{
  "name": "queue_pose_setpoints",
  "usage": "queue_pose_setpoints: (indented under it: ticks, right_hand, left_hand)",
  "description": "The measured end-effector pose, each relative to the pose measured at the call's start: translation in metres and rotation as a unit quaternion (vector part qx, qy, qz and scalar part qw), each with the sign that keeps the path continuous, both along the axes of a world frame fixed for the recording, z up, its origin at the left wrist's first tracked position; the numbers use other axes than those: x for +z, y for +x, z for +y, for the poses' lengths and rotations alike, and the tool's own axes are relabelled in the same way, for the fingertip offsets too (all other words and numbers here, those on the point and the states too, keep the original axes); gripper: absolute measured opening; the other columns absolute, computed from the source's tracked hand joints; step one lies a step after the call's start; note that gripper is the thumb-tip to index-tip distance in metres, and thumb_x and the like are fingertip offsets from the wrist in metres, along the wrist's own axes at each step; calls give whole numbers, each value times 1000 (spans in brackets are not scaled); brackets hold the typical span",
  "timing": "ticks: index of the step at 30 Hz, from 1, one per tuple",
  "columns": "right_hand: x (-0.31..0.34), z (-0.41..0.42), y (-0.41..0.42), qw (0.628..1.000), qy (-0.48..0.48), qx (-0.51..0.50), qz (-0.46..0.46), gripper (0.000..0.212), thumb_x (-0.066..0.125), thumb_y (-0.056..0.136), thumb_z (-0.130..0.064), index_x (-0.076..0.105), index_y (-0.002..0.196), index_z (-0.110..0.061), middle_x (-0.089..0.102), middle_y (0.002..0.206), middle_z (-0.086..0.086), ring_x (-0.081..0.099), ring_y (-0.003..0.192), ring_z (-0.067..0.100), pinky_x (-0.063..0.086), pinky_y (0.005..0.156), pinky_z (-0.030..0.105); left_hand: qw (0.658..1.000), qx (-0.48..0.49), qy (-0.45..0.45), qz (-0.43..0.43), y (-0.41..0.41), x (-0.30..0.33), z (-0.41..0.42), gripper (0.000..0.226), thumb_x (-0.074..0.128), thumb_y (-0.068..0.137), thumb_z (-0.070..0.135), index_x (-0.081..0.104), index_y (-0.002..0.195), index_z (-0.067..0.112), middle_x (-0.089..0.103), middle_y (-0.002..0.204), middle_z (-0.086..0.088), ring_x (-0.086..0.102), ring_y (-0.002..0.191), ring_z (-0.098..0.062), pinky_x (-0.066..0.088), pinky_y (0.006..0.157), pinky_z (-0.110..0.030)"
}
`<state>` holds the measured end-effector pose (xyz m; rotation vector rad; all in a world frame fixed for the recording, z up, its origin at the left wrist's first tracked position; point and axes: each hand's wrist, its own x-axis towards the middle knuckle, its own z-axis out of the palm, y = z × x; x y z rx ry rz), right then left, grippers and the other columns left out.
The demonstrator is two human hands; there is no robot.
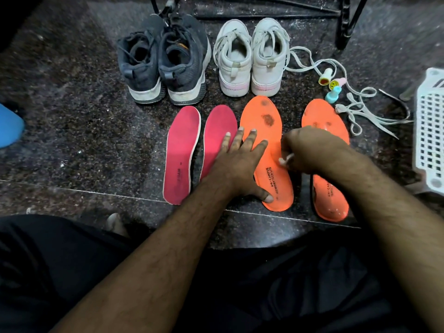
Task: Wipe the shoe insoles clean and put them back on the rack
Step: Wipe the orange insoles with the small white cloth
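Two pink insoles [181, 152] [217, 131] and two orange insoles lie side by side on the dark speckled floor. The left orange insole [263, 116] has dark stains near its toe. My left hand [240, 167] lies flat with fingers spread, pressing on this orange insole and the edge of the pink one beside it. My right hand [310, 152] is closed around a small white wipe [286, 159] held against the left orange insole's right edge. This hand hides the middle of the right orange insole [322, 114]. The black rack's [343, 22] lower bars show at the top.
A dark grey pair of shoes [165, 61] and a white pair [252, 58] stand behind the insoles. Loose white laces [360, 111] and small coloured stampers [332, 85] lie to the right. A white perforated basket [430, 131] sits at the right edge, a blue object [9, 126] at the left.
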<state>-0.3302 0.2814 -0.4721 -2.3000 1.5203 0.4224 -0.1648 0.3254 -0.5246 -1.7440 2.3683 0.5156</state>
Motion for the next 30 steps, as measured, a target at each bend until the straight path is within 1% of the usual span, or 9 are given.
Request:
queue_pose_setpoints:
  ticks: [2, 4, 7, 9, 14, 18, 24, 27, 30]
  right_hand:
    - [3, 0, 1, 999, 42, 4, -33, 23, 79, 78, -32, 59, 71, -25, 62, 76, -3, 62, 76, 19, 40, 63, 23]
    - [-1, 7, 6, 997, 77, 31, 1, 18, 80, 76, -32, 64, 76, -25, 66, 79, -2, 62, 77, 19, 43, 66, 24]
    - [-8, 2, 4, 999, -20, -23, -18, 17, 73, 80, -31, 59, 75, -23, 68, 92, 9, 65, 87, 30, 52, 74, 32]
    - [-6, -4, 3, 994, -63, -50, -79, 14, 70, 82, -25, 57, 75, -25, 67, 93, 9, 64, 94, 30, 47, 75, 30]
    - [-9, 7, 12, 998, 37, 10, -51, 14, 70, 85, -26, 62, 97, -24, 64, 98, 4, 62, 101, 25, 34, 73, 23]
    - [-12, 10, 16, 998, 49, 8, -28, 23, 63, 92, -29, 64, 112, -18, 66, 116, 7, 61, 109, 27, 41, 81, 26]
    - [-10, 8, 14, 997, 46, -34, -61, 27, 69, 87, -31, 67, 111, -19, 66, 112, 6, 61, 108, 25, 43, 82, 27]
    - [-10, 4, 10, 990, -1, -50, -128, 25, 75, 81, -29, 66, 103, -21, 67, 103, 5, 62, 105, 26, 42, 80, 28]
    - [-9, 3, 17, 977, -34, -42, -207, 27, 76, 82, -26, 64, 104, -20, 69, 104, 6, 63, 100, 26, 41, 79, 29]
  left_hand:
    - [1000, -1, 2, 0, 0, 1, 0, 142, 74, 49, 84, 8, 160, 25, -5, 169, -8, -12, 154, -32, -7, 122, -57]
    - [1000, -2, 2, -1, 0, 1, 0, 142, 74, 49, 84, 7, 160, 25, -5, 169, -8, -12, 154, -32, -7, 122, -56]
    - [1000, -6, 0, 3, 1, 1, 0, 142, 76, 49, 82, 8, 160, 24, -4, 169, -8, -11, 154, -30, -7, 123, -54]
    - [1000, -7, -3, 6, 1, 1, 0, 143, 77, 49, 81, 9, 160, 24, -3, 169, -9, -11, 154, -29, -6, 123, -54]
    - [1000, -11, 2, 8, 4, 1, -2, 143, 78, 47, 80, 10, 160, 24, -4, 169, -7, -10, 154, -28, -8, 123, -53]
    - [1000, -17, 5, 24, 5, 0, -3, 141, 79, 47, 80, 12, 160, 26, -3, 169, -5, -11, 154, -27, -12, 122, -52]
    - [996, 20, 32, 79, 17, 14, -9, 134, 83, 54, 70, 14, 160, 26, -2, 169, -2, -15, 154, -24, -14, 122, -50]
    - [989, 100, 8, 106, 32, 30, -19, 118, 85, 66, 58, 21, 159, 24, 11, 168, -5, 2, 155, -24, 0, 125, -46]
    - [973, 194, -29, 122, 54, 36, -26, 88, 84, 75, 41, 41, 149, 19, 42, 153, -6, 38, 141, -23, 29, 118, -39]
